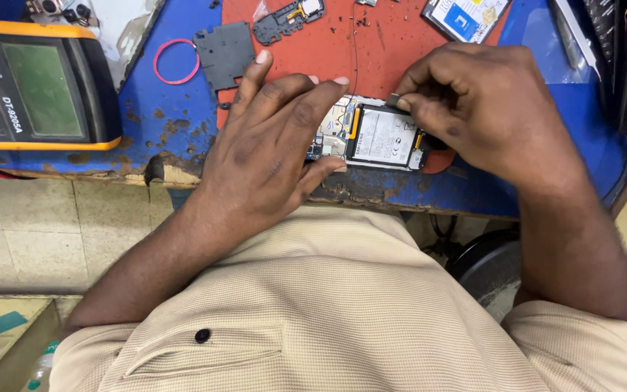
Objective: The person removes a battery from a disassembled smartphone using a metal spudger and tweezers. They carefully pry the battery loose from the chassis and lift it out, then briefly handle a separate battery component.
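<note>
An opened phone [379, 138] lies face down near the front edge of the blue bench, its white battery and circuit board exposed. My left hand [270, 145] lies flat over the phone's left end, fingers spread, pressing it down. My right hand [473, 101] is at the phone's upper right, thumb and forefinger pinched on a small dark part [393, 99] at the top edge of the battery. What kind of part it is, I cannot tell.
A red mat [393, 43] covers the bench middle. On it lie a dark plastic cover [225, 52], a black inner frame piece [288, 18] and a loose battery [466, 16]. A yellow-edged multimeter [34, 87] stands at left, a pink rubber band [175, 62] beside it.
</note>
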